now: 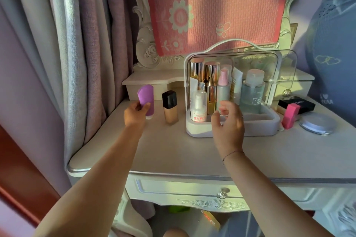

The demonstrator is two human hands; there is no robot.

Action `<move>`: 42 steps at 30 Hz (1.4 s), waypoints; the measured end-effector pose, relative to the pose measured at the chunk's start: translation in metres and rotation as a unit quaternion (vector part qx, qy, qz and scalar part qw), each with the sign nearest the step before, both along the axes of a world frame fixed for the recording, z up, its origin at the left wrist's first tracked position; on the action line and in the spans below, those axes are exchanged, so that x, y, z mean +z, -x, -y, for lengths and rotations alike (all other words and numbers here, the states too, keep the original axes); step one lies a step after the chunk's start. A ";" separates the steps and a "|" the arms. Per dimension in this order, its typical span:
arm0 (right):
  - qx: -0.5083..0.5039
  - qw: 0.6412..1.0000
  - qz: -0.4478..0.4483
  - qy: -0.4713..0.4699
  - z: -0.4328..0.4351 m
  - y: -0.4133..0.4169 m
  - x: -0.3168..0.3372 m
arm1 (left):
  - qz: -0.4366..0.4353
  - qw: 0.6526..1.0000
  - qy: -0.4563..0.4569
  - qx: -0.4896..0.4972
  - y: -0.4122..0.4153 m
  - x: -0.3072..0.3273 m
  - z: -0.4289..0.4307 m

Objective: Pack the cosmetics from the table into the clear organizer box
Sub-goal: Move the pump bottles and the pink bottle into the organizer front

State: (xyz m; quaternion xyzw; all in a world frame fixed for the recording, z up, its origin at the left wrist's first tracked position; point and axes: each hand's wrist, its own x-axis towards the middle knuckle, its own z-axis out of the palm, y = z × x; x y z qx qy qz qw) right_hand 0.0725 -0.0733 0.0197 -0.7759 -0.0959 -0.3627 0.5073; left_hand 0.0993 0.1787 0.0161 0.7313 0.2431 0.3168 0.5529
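The clear organizer box [269,121] stands on the dressing table [173,152] with its transparent door [285,69] swung open to the right. Inside are gold-capped bottles, a pink-capped spray bottle, a small white bottle and a pale blue bottle. My left hand [134,114] grips a purple tube [146,98] standing cap-down at the table's left. A foundation bottle [170,107] with a black cap stands just right of it. My right hand [228,121] hovers open in front of the box, holding nothing.
Right of the box lie a pink lipstick case [290,115], a black box [297,103] and a round silver compact [316,123]. Curtains hang at the left. A pink floral cloth covers the mirror behind. A drawer with a crystal knob [222,194] sits below the table edge.
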 end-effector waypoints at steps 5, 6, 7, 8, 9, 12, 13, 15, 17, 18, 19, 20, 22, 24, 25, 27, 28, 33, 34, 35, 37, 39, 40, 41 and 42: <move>0.034 0.999 0.007 -0.009 0.000 0.006 0.005 | 0.042 0.998 -0.015 -0.041 0.046 -0.002 0.015; 0.057 0.998 0.025 0.008 0.001 0.009 0.007 | 0.065 0.996 -0.004 -0.066 0.060 -0.001 0.022; 0.091 0.994 0.039 0.035 0.002 0.013 0.008 | 0.085 0.992 0.004 -0.095 0.074 0.001 0.031; 0.137 0.988 0.039 0.061 0.003 0.017 0.007 | 0.098 0.987 0.004 -0.127 0.087 0.003 0.040; 0.188 0.979 0.021 0.079 0.003 0.022 0.005 | 0.108 0.981 0.005 -0.160 0.097 0.005 0.050; 0.303 0.947 -0.066 0.085 0.005 0.029 0.000 | 0.122 0.958 0.028 -0.259 0.112 0.015 0.077; 0.324 0.939 -0.085 0.075 0.006 0.028 0.000 | 0.118 0.950 0.031 -0.289 0.111 0.018 0.085; 0.349 0.930 -0.108 0.044 0.010 0.023 0.001 | 0.117 0.938 0.027 -0.326 0.107 0.024 0.101; 0.361 0.924 -0.123 0.009 0.018 0.013 0.005 | 0.131 0.935 0.025 -0.327 0.098 0.030 0.114; 0.365 0.922 -0.131 -0.001 0.022 0.008 0.007 | 0.138 0.936 0.022 -0.323 0.093 0.032 0.120; 0.367 0.919 -0.142 -0.008 0.026 0.004 0.010 | 0.142 0.936 0.018 -0.321 0.088 0.034 0.126; 0.370 0.916 -0.155 -0.013 0.029 -0.001 0.012 | 0.144 0.936 0.015 -0.322 0.083 0.036 0.132; 0.367 0.915 -0.166 -0.013 0.034 -0.009 0.016 | 0.161 0.932 0.019 -0.323 0.075 0.036 0.141; 0.336 0.929 -0.154 -0.019 0.040 -0.019 0.021 | 0.186 0.941 0.026 -0.281 0.067 0.032 0.143; 0.310 0.939 -0.145 -0.024 0.044 -0.026 0.023 | 0.185 0.953 0.019 -0.240 0.063 0.028 0.141; 0.262 0.955 -0.143 -0.006 0.052 -0.040 0.027 | 0.154 0.972 -0.013 -0.175 0.057 0.018 0.136; 0.248 0.956 -0.156 0.016 0.054 -0.047 0.027 | 0.132 0.977 -0.028 -0.164 0.056 0.012 0.133; 0.197 0.936 -0.222 0.190 0.049 -0.063 0.022 | 0.073 0.989 -0.034 -0.121 0.051 -0.007 0.118; 0.192 0.931 -0.225 0.213 0.048 -0.064 0.022 | 0.075 0.990 -0.033 -0.111 0.050 -0.009 0.116; 0.193 0.928 -0.227 0.226 0.046 -0.064 0.022 | 0.076 0.991 -0.032 -0.102 0.050 -0.009 0.114; 0.203 0.921 -0.232 0.237 0.045 -0.065 0.024 | 0.082 0.994 -0.020 -0.071 0.047 -0.010 0.112; 0.206 0.918 -0.238 0.243 0.046 -0.064 0.026 | 0.085 0.996 -0.002 -0.024 0.043 -0.011 0.108; 0.202 0.917 -0.238 0.246 0.046 -0.064 0.026 | 0.081 0.997 0.002 0.000 0.041 -0.012 0.106; 0.197 0.919 -0.236 0.248 0.046 -0.063 0.025 | 0.074 0.997 0.003 0.020 0.038 -0.012 0.103; 0.191 0.921 -0.234 0.245 0.046 -0.063 0.025 | 0.066 0.997 0.005 0.032 0.034 -0.012 0.099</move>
